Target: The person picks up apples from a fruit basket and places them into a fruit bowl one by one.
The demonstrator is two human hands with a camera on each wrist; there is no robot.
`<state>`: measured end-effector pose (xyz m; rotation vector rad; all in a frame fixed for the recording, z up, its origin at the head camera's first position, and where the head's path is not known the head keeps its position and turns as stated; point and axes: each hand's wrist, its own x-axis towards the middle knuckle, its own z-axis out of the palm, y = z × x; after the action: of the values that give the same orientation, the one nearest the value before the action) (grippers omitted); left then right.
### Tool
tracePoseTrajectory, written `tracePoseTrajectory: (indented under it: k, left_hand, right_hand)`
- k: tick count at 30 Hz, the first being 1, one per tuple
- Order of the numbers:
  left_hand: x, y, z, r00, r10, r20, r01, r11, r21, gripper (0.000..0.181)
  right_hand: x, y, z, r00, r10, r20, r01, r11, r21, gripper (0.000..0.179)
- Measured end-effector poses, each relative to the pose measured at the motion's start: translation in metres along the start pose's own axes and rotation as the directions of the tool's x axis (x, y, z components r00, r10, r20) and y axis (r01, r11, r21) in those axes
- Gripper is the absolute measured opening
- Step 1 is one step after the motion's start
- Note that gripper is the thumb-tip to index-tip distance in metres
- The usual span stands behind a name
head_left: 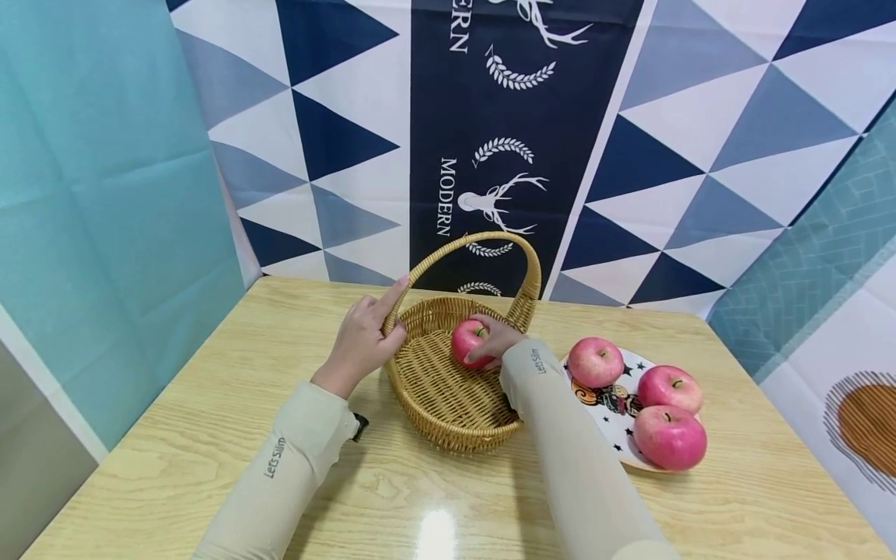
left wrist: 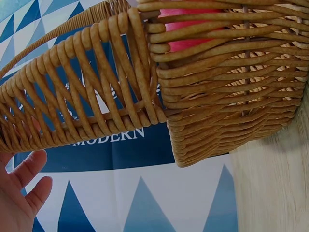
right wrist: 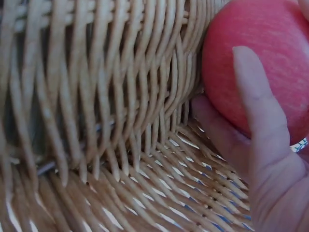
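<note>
A round wicker basket (head_left: 448, 404) with a tall arched handle (head_left: 448, 250) stands on the table. My left hand (head_left: 360, 342) holds the handle low on its left side; in the left wrist view the fingertips (left wrist: 38, 193) show just below the woven handle. Inside the basket, my right hand (head_left: 500, 341) grips a red apple (head_left: 467, 339), fingers and thumb around its sides. Close up in the right wrist view, this apple (right wrist: 260, 87) sits beside the woven wall, low over the basket floor. Part of the apple is hidden by the hand.
Right of the basket lies a white patterned plate (head_left: 607, 426) bearing three more apples, one at the back (head_left: 595, 362) and two at the right (head_left: 670, 437). The wooden table (head_left: 210, 389) meets a wall of printed cloth (head_left: 364, 109) behind.
</note>
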<state>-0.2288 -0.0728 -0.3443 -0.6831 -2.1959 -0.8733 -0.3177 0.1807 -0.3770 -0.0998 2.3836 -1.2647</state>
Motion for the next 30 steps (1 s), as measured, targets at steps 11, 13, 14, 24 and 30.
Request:
tracePoseTrajectory:
  k: [11, 13, 14, 24, 30]
  left_hand:
    - [0.0, 0.0, -0.003, 1.0, 0.025, -0.01, -0.025, 1.0, -0.001, 0.062]
    - [0.0, 0.001, -0.003, 1.0, 0.023, -0.005, -0.023, 1.0, 0.001, 0.062]
    - [0.0, 0.001, -0.003, 1.0, 0.021, -0.004, -0.021, 1.0, 0.001, 0.062]
    - [0.0, 0.002, -0.004, 1.0, -0.001, 0.009, 0.001, 1.0, -0.002, 0.062]
    - [0.0, 0.002, -0.004, 1.0, -0.012, 0.028, 0.013, 1.0, -0.007, 0.062]
  right_hand:
    - [-0.008, -0.007, 0.001, 0.998, -0.051, -0.027, 0.046, 0.986, -0.162, 0.085]
    - [-0.013, -0.013, 0.002, 0.998, -0.054, -0.016, 0.051, 0.984, -0.17, 0.085]
    - [-0.016, -0.017, 0.002, 0.998, -0.057, -0.006, 0.055, 0.984, -0.171, 0.085]
    - [-0.039, -0.038, -0.002, 0.997, -0.072, 0.001, 0.07, 0.973, -0.22, 0.081]
    - [-0.037, -0.04, -0.014, 0.997, -0.082, -0.008, 0.077, 0.963, -0.257, 0.084]
